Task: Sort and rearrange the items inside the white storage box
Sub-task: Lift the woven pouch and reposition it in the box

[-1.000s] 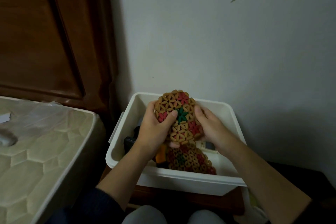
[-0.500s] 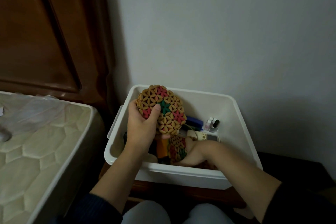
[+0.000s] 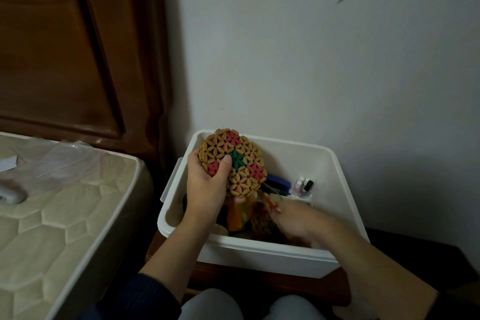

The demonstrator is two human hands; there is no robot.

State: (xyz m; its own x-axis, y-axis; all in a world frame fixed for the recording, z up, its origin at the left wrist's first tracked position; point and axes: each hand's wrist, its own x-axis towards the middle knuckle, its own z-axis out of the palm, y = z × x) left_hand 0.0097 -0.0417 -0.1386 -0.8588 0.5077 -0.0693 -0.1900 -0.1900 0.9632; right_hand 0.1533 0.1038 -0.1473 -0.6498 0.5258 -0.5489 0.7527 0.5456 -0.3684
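The left hand [image 3: 207,189] grips a round woven mat of tan, red and green flower-shaped beads [image 3: 233,163], thumb across its face, holding it tilted above the white plastic storage box [image 3: 259,258]. The right hand [image 3: 296,221] is low inside the box — blurred, so its grip cannot be told. Small nail-polish bottles [image 3: 303,187] stand near the box's back wall.

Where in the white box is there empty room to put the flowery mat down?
Bare floor shows in the white storage box at its left wall, beside the left hand holding the round beaded mat. The middle is crowded around the blurred right hand and small nail-polish bottles.
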